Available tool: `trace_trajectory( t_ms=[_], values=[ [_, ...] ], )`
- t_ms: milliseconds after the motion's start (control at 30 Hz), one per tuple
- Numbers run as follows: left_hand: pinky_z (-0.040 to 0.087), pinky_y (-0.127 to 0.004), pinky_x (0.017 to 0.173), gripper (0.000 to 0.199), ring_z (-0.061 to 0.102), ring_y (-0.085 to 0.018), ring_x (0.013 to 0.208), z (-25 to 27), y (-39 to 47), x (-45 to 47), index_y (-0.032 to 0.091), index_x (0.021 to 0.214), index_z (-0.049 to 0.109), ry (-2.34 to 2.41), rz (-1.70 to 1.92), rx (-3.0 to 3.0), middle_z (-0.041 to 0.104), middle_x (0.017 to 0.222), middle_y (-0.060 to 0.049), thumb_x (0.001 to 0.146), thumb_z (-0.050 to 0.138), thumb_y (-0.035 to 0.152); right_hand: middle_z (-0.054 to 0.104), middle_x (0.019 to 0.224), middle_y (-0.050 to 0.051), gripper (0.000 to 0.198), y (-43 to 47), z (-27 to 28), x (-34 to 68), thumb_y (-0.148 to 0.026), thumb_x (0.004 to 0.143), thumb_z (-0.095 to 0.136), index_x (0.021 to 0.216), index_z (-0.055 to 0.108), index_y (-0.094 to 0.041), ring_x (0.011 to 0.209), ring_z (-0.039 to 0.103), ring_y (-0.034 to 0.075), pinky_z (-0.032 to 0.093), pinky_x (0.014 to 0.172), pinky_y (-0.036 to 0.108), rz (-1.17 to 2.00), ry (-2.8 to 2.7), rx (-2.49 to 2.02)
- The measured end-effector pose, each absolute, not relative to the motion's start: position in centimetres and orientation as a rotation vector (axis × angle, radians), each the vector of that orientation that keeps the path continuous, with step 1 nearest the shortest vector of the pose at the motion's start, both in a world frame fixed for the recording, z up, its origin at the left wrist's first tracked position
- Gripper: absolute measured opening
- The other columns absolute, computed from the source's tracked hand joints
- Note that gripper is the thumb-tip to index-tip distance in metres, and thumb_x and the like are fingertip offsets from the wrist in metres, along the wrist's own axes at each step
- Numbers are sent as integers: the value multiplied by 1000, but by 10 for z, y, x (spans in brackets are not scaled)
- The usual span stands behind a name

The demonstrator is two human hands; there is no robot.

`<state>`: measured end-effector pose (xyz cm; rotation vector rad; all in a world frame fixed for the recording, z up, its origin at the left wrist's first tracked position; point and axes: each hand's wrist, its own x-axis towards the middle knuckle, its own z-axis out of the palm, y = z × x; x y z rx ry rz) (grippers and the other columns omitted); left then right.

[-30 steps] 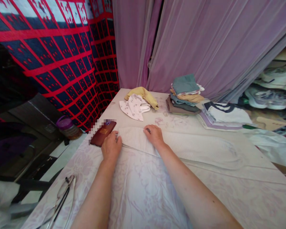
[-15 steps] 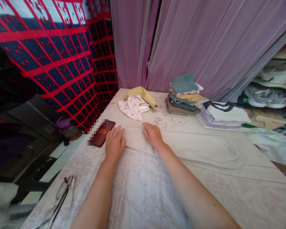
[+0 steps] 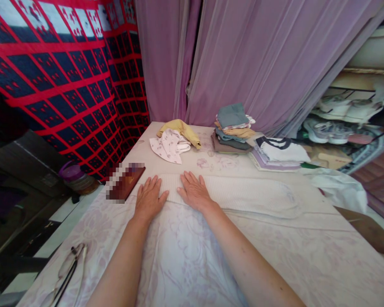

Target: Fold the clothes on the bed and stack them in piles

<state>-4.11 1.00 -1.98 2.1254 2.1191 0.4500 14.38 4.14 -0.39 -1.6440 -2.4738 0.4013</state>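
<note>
A long white ribbed knit garment [image 3: 243, 194], folded into a narrow strip, lies flat across the table. At its left end my left hand [image 3: 149, 198] rests with fingers stretched out, partly on the fabric and partly on the tablecloth. My right hand [image 3: 195, 191] lies flat on the same garment a little to the right, its fingers spread. Neither hand grips anything. Just left of my left hand is a dark red phone [image 3: 133, 184], partly blurred out by pixels.
Behind the garment lie a pink patterned sun hat [image 3: 169, 147] and a yellow cloth [image 3: 182, 130]. Folded clothes [image 3: 232, 130] are stacked at the back, beside a white and lilac pile [image 3: 280, 153]. Eyeglasses [image 3: 65, 273] sit near the left edge. Shoes [image 3: 326, 130] fill a shelf at right.
My right hand has turned and its fingers now spread flat on the garment. My left hand lies flatter, thumb out. The whole view has shifted, with the scene sliding left.
</note>
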Motion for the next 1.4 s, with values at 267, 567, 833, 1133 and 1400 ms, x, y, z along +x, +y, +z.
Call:
trace_trajectory(
  t_ms=[267,567,833,1133,1400],
  values=[
    [24,-52,110,50,30,-30,137,-22,12,-43,19,132,51,2114,501,2144,41,145,-11,87,47,42,22,154,10,59,11,-11,141,-47,93,33,145,31,-18,142,16,24,8,112,54,426,-2442,-1631],
    [41,-40,99,45,56,-28,111,-8,12,-57,8,122,57,2389,715,1970,63,117,-17,90,36,33,51,138,7,41,2,9,191,-26,93,34,129,53,-21,130,41,21,18,112,45,281,-2125,-1750],
    [48,-42,80,54,59,-34,102,13,4,-54,12,111,61,2512,189,1695,64,109,-18,83,43,54,51,138,5,36,-22,-17,184,-31,93,43,126,56,-26,132,38,23,19,110,49,273,-2369,-1442],
    [47,-41,80,46,59,-34,103,13,7,-56,16,103,61,2456,272,1714,64,108,-17,80,47,53,66,113,3,21,-27,-17,185,-27,92,48,96,68,-24,112,52,19,30,103,40,112,-2202,-1376],
    [48,-31,72,51,65,-19,78,2,16,-46,22,115,51,2166,1199,1368,67,102,-7,69,65,36,66,107,3,16,-28,-15,186,-25,90,52,88,68,-23,102,55,17,37,91,35,146,-2219,-1382]
  ],
)
